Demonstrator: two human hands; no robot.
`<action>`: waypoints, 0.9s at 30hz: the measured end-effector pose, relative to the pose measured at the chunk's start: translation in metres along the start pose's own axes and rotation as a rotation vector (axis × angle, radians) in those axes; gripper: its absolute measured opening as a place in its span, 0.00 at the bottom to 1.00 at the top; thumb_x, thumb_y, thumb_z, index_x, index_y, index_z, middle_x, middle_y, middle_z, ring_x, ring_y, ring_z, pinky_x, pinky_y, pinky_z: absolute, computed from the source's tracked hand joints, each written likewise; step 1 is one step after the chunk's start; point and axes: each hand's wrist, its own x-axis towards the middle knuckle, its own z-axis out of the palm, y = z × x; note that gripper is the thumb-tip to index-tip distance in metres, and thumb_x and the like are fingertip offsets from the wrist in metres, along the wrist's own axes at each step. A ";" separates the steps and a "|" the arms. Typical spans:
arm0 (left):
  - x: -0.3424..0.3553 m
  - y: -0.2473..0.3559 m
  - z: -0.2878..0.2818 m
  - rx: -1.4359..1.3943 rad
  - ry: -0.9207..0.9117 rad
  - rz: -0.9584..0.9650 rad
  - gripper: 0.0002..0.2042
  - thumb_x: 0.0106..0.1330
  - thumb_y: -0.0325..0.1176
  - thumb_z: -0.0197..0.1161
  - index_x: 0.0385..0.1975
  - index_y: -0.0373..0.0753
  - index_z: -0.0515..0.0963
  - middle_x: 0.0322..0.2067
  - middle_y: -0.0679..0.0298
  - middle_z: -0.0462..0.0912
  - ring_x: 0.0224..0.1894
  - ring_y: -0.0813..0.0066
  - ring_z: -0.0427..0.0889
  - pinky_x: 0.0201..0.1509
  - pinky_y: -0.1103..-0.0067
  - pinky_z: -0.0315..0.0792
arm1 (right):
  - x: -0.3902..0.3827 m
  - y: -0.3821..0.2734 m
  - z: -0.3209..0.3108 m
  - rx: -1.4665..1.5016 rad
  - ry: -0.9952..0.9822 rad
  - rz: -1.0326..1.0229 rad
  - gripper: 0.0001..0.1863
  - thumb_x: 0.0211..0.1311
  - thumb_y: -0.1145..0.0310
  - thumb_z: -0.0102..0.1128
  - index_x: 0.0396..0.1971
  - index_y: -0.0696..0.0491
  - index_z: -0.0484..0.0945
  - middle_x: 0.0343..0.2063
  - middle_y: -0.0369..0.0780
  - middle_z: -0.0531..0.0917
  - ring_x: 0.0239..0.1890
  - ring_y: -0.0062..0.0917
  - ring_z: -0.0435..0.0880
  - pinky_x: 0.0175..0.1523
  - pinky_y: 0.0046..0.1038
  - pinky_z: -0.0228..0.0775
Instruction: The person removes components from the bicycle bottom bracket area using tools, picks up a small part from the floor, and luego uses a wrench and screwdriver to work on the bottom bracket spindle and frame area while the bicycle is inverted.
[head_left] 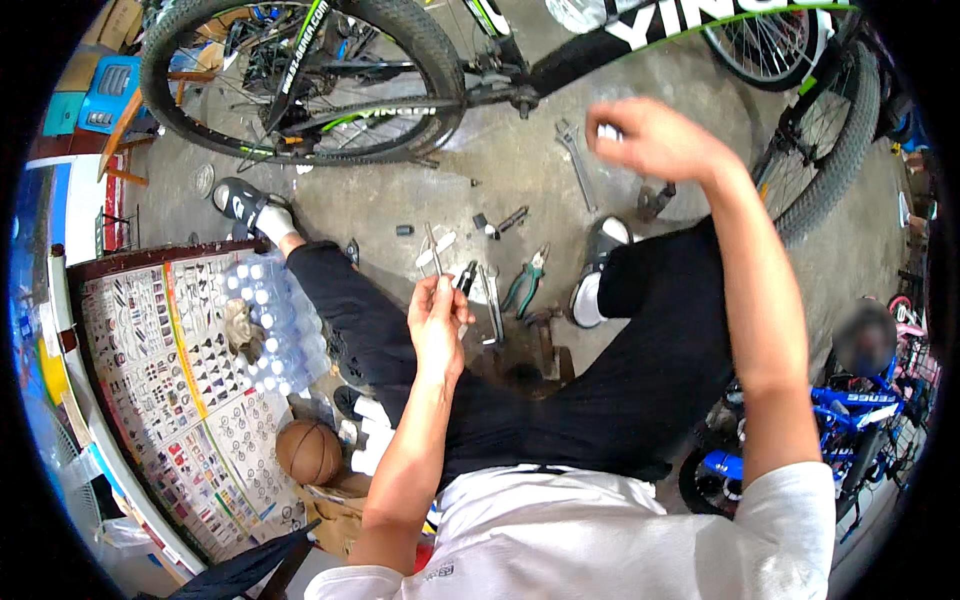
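My left hand (440, 315) grips a slim metal rod (434, 255), which points up over the concrete floor between my legs. Higher up, below the bicycle frame, my right hand (650, 140) has curled fingers around a small pale metallic piece (610, 132), too hidden to name exactly. Beneath and around the hands lie an adjustable wrench (576, 165), green-handled pliers (525, 285), wrenches (493, 310), a black tool (510, 220) and a small dark cylinder (404, 231).
A large black-and-green bicycle (530, 80) stretches across the top. Left are a printed board (150, 400), packed water bottles (290, 320) and a basketball (308, 450). A blue bicycle (850, 410) stands at right. My legs frame the tools.
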 end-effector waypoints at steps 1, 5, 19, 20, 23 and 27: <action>-0.003 -0.002 -0.003 0.000 -0.004 -0.002 0.08 0.75 0.35 0.56 0.45 0.38 0.73 0.25 0.69 0.73 0.23 0.81 0.69 0.30 0.80 0.70 | 0.007 -0.005 -0.005 0.062 -0.032 0.052 0.18 0.56 0.57 0.57 0.37 0.56 0.81 0.33 0.52 0.83 0.40 0.47 0.82 0.45 0.44 0.73; -0.006 -0.013 0.003 -0.013 0.011 -0.015 0.08 0.74 0.36 0.58 0.44 0.38 0.75 0.25 0.69 0.75 0.24 0.82 0.71 0.30 0.81 0.71 | 0.013 0.013 -0.002 -0.082 -0.097 0.062 0.18 0.59 0.55 0.58 0.38 0.56 0.81 0.34 0.51 0.84 0.40 0.46 0.82 0.46 0.43 0.72; -0.017 0.142 -0.055 0.443 0.234 0.377 0.10 0.75 0.39 0.54 0.37 0.39 0.72 0.26 0.66 0.77 0.23 0.81 0.72 0.29 0.84 0.69 | 0.040 -0.007 0.008 -0.010 -0.278 0.153 0.25 0.56 0.48 0.67 0.38 0.58 0.79 0.35 0.49 0.84 0.36 0.40 0.84 0.42 0.40 0.74; -0.015 0.171 -0.073 0.470 0.235 0.509 0.10 0.75 0.39 0.54 0.37 0.39 0.72 0.26 0.66 0.77 0.23 0.81 0.72 0.29 0.84 0.69 | 0.048 -0.006 0.008 -0.024 -0.311 0.141 0.25 0.56 0.49 0.67 0.39 0.58 0.79 0.35 0.49 0.84 0.35 0.41 0.83 0.41 0.40 0.74; -0.006 0.270 -0.113 0.792 0.337 0.846 0.09 0.75 0.37 0.55 0.38 0.38 0.70 0.25 0.62 0.78 0.23 0.74 0.75 0.29 0.77 0.70 | 0.043 0.017 0.023 -0.121 -0.154 -0.069 0.24 0.55 0.52 0.67 0.40 0.59 0.78 0.37 0.52 0.82 0.40 0.45 0.81 0.45 0.40 0.72; -0.009 0.390 -0.131 1.780 0.784 1.233 0.10 0.72 0.38 0.56 0.39 0.37 0.69 0.27 0.49 0.78 0.33 0.48 0.81 0.34 0.59 0.72 | 0.029 0.006 0.016 -0.071 -0.159 0.046 0.19 0.52 0.59 0.71 0.32 0.60 0.77 0.28 0.50 0.81 0.32 0.43 0.80 0.39 0.40 0.70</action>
